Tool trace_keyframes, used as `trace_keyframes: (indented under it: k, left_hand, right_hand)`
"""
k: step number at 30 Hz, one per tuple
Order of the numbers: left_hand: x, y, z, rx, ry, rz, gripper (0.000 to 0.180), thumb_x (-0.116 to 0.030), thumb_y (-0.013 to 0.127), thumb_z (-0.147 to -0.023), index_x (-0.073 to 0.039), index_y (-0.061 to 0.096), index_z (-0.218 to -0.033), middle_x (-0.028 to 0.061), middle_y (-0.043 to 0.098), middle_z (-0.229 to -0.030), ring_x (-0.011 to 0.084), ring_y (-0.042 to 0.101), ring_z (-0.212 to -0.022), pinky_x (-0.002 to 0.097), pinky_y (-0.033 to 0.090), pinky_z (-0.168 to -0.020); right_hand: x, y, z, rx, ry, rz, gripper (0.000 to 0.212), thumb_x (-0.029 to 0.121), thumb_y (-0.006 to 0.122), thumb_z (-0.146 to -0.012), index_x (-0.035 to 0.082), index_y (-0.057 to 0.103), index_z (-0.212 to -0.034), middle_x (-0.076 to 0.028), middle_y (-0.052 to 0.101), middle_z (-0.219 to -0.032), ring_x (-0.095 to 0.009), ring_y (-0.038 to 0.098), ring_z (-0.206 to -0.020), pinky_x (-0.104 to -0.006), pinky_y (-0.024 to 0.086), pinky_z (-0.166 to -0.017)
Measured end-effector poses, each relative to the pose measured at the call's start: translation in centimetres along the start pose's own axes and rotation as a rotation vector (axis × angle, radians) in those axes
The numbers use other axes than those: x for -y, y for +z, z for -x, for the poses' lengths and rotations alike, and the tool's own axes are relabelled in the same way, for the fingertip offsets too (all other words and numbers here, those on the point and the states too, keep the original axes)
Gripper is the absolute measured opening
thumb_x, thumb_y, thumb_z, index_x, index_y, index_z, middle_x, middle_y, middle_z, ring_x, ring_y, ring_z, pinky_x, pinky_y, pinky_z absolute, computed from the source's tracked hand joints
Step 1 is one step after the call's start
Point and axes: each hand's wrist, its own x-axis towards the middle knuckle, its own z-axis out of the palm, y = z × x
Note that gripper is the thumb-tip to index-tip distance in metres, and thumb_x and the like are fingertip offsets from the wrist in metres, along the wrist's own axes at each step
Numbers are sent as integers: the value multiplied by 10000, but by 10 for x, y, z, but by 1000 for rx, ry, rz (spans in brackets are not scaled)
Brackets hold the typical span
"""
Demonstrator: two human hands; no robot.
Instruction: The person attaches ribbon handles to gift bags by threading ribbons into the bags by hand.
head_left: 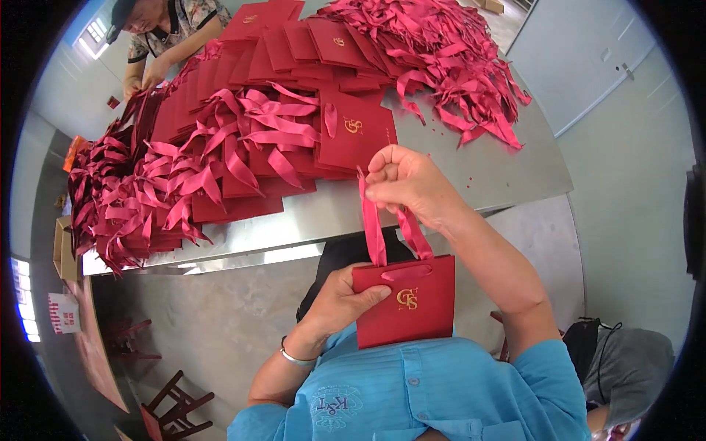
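A small red paper gift bag [434,316] with gold lettering is held upright against my blue shirt. My left hand [346,298] grips its upper left side, the thumb lying on the front face. Over the bag, my right hand [401,184] pinches the end of a pink ribbon [372,228] that rises from the bag's top; another length of it hangs on the right from beneath my fingers. A short ribbon handle [407,273] lies across the front. On the table just beyond my right hand is another red bag [357,136].
Stacked red bags [257,62] with ribbons cover much of the metal table [507,173]. A heap of loose pink ribbons [448,59] lies at the far right. Across the table a person [176,40] handles bags. Wooden stools [176,404] and a cardboard box [65,250] stand at the left.
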Motion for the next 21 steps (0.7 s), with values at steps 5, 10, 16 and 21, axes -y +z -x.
trace_keyframes:
  k: [5,10,16,21]
  left_hand:
    - [3,-7,1,-67,38,85,276,-58,675,-893,5,604,-1153,29,668,-1024,85,595,-925,257,505,-832]
    - [0,-12,-5,-111,79,212,318,-55,671,-894,-6,581,-1195,27,665,-1059,95,603,-954,269,501,-870]
    - [-13,-5,-10,-131,309,-105,337,6,653,-881,4,550,-1201,59,657,-1117,107,589,-1045,293,502,-903]
    - [-19,-11,-11,-88,475,-269,291,58,667,-823,7,601,-1103,115,671,-1125,204,605,-1125,345,496,-939]
  right_hand:
    - [6,-12,23,-95,-138,124,236,96,651,-876,29,565,-1086,-57,662,-1005,-79,595,-815,-215,464,-681]
    - [-22,-52,71,-196,-63,197,241,96,658,-869,30,582,-1088,-50,659,-1040,-81,600,-852,-216,468,-713]
    - [-44,-37,106,-38,-97,294,341,38,766,-761,11,633,-1074,-51,672,-989,-109,627,-889,-255,497,-781]
    - [-37,-34,95,-19,-407,379,273,13,818,-669,20,681,-904,-73,688,-903,-177,647,-815,-327,510,-747]
